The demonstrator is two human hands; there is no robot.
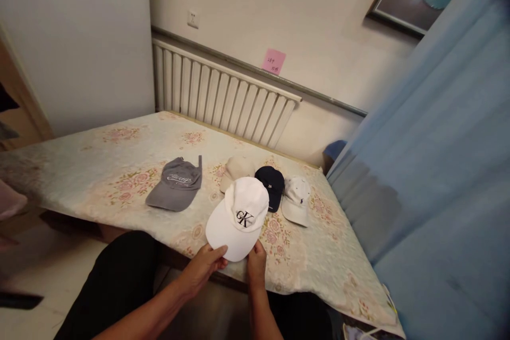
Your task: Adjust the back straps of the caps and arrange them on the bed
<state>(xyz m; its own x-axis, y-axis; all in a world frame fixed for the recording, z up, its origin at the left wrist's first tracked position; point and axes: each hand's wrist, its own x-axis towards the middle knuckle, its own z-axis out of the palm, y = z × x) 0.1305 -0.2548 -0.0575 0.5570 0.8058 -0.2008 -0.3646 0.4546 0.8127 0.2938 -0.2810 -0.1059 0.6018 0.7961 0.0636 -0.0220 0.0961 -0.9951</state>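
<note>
A white baseball cap [249, 196] with a black CK logo is held up above the near edge of the bed. My left hand [209, 260] pinches its brim, thumb on top and fingers underneath. On the cap's right side, my right hand [257, 260] grips the lower edge, its fingers partly hidden behind the cap. Just beyond lie a beige cap [239, 168], partly covered by the white one, a black cap [273, 186] and an off-white cap [297, 199] with a small dark emblem. A grey cap [177, 183] with white lettering sits apart to the left.
The caps rest on a floral bedspread [99, 170]. Behind it are a white radiator [223, 95] and a wall with a pink note [273, 61]. A blue curtain [438, 170] hangs along the right side. A blue item [335, 150] shows at the far corner.
</note>
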